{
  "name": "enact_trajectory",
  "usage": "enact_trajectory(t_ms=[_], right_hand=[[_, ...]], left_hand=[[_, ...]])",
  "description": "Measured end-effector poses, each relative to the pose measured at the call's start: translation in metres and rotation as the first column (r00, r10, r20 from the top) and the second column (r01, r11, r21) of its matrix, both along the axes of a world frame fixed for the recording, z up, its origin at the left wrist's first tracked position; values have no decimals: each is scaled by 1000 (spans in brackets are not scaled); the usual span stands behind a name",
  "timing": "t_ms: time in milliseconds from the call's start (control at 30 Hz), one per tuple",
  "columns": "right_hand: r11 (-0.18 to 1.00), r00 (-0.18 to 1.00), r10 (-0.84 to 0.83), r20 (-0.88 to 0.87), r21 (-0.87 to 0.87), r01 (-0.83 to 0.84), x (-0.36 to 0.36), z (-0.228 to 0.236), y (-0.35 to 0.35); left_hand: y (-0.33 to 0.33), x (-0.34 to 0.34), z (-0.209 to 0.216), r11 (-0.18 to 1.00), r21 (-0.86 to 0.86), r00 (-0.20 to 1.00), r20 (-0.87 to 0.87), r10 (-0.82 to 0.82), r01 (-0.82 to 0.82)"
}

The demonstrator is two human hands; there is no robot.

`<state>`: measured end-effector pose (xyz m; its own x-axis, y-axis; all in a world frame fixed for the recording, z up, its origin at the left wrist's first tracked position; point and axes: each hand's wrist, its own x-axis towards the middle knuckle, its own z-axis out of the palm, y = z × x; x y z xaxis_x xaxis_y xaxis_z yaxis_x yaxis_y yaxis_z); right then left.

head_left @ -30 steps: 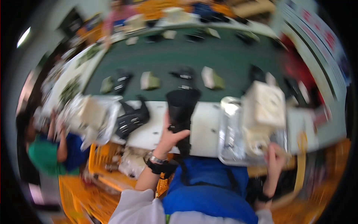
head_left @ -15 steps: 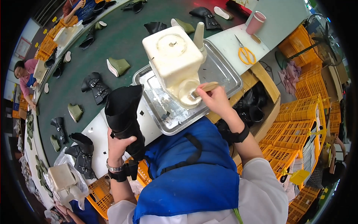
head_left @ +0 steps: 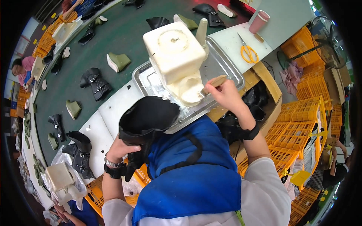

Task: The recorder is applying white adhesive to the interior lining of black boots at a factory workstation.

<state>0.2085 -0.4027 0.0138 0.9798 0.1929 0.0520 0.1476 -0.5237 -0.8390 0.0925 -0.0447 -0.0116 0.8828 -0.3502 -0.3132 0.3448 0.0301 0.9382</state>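
Note:
My left hand [head_left: 122, 150] is closed round a black boot [head_left: 149, 116], whose wide top opening tilts up toward me. Between the fingers of my right hand [head_left: 227, 96] is the wooden handle of a brush [head_left: 213, 84]. The brush's bristles touch the rim of a round cup of white paste at the foot of a white plastic dispenser [head_left: 177, 47]. Under the dispenser lies a metal tray [head_left: 226, 62] with white smears and dark scraps. The boot's top overlaps the tray's near left edge in this view.
A green conveyor [head_left: 128, 37] carries black boots and green liners [head_left: 118, 61]. Orange-handled scissors [head_left: 249, 54] and a pink cup [head_left: 259, 21] stand right of the tray. Orange crates [head_left: 298, 132] and a cardboard box [head_left: 273, 107] of boots are at right. Other people work at left.
The boot has tipped over so that its opening faces up toward me, nearer the tray. My right hand has drawn the brush slightly right, from inside the cup to its rim.

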Motion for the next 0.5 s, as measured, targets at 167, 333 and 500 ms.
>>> enact_trajectory(t_ms=[167, 333, 500], right_hand=[[997, 997, -47, -62, 58, 51, 7, 1, -12], [786, 958, 119, -261, 615, 70, 4, 34, 7], [781, 949, 267, -170, 615, -109, -11, 61, 40]], left_hand=[[-16, 2, -8, 988, -143, 991, -111, -81, 65], [-30, 2, -11, 958, -261, 980, -121, -158, 122], [-38, 3, -5, 957, -237, 973, -115, -200, 169]])
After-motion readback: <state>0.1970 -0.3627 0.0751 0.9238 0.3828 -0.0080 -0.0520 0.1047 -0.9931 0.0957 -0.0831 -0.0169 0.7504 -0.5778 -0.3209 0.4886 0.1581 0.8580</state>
